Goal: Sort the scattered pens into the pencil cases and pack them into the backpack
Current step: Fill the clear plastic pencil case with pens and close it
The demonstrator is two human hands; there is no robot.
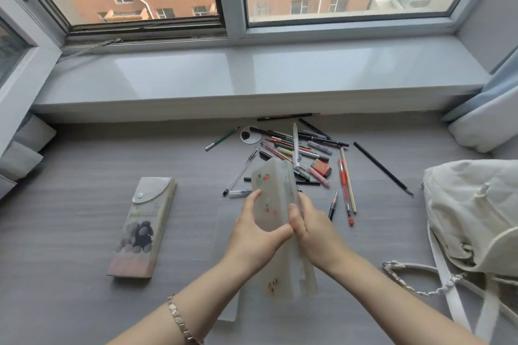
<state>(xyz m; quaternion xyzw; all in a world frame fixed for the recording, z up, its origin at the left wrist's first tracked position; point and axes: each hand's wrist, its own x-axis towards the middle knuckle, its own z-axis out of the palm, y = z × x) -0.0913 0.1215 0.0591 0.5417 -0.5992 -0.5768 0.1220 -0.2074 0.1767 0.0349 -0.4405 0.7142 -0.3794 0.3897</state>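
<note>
A translucent plastic pencil case (273, 190) with small stickers is lifted above the grey desk, held lengthwise between both hands. My left hand (253, 228) grips its left edge and my right hand (311, 224) its right edge, thumbs meeting at the middle. Its near end (283, 286) hangs low between my forearms. Behind it lie scattered pens (297, 148), among them a red pen (344, 187), a white pen (296, 145) and a long black pencil (382, 168). A second pencil case (144, 227) with a snap flap lies flat at the left. The cream backpack (473, 216) sits at the right.
A wide grey window sill (252, 78) runs behind the desk under the window. A round cable grommet (250, 134) sits by the pens. The backpack's straps and chain (414, 280) trail across the desk at the right. Cushions lie at both far sides.
</note>
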